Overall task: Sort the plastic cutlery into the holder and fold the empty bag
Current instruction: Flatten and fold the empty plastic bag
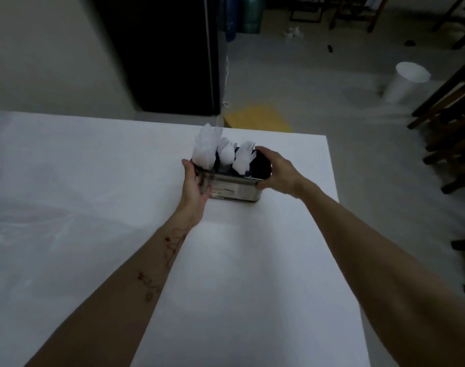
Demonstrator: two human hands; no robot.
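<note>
I have both hands on the metal cutlery holder (232, 185), which stands upright on the white table (239, 274) near its far right corner. My left hand (195, 188) cups the holder's left end, thumb on the near face and fingers reaching round the side. My right hand (275, 170) clasps the right end, fingers curled over the top rim and thumb low on the near corner, so the holder sits clamped between my two palms. Inside it, white plastic knives (207, 149) fill the leftmost compartment, white spoons (226, 153) stand in the next and white forks (244, 157) beside those; the rightmost compartment looks dark. At the left of the table lies the clear plastic bag (27, 221), spread loosely and well apart from the holder. Beyond the table, on the floor, stand a white bucket (403, 82) and a yellow mat (260, 117)
</note>
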